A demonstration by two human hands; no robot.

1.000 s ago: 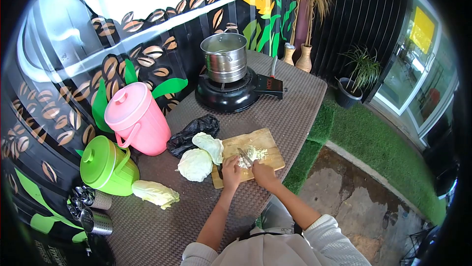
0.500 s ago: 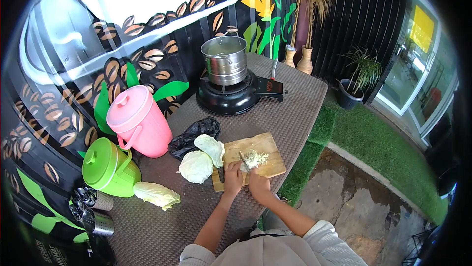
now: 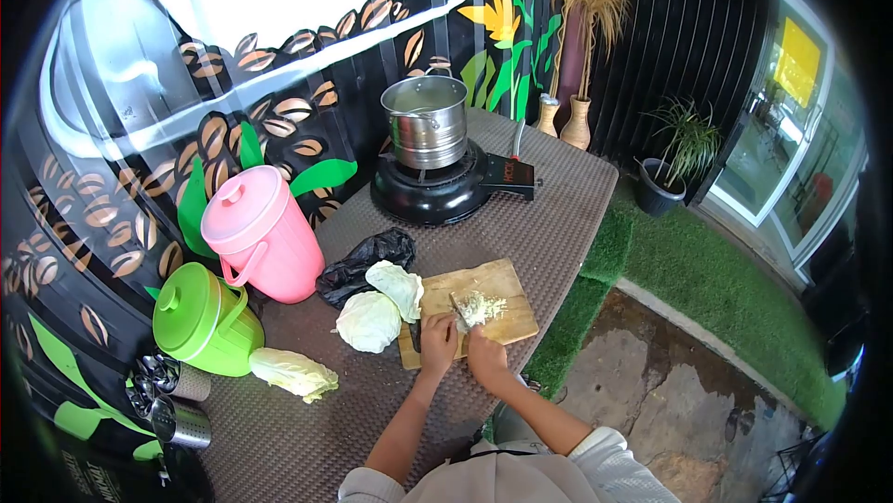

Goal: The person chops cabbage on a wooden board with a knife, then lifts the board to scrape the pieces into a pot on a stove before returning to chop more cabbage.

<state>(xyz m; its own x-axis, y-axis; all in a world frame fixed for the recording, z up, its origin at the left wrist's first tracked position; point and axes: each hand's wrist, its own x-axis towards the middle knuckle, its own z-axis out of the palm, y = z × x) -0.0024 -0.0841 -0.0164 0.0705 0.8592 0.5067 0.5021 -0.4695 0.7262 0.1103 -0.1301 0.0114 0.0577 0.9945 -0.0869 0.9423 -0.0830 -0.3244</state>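
A wooden cutting board lies near the table's right edge, with a small heap of finely chopped pale vegetable on it. My right hand is closed around the handle of a knife, whose blade points away from me beside the heap. Close to the blade on its left, my left hand rests over the board with its fingers curled; what they hold, if anything, is hidden. Left of the board sit a pale cabbage and a loose piece of cabbage leaning against it.
A steel pot stands on a black portable stove at the back. Along the wall are a black plastic bag, a pink lidded jug, a green lidded jug, a long cabbage and a metal utensil holder.
The view has tilted slightly, so the scene sits a little lower. Both hands stay at the board, and the chopped heap looks much the same.
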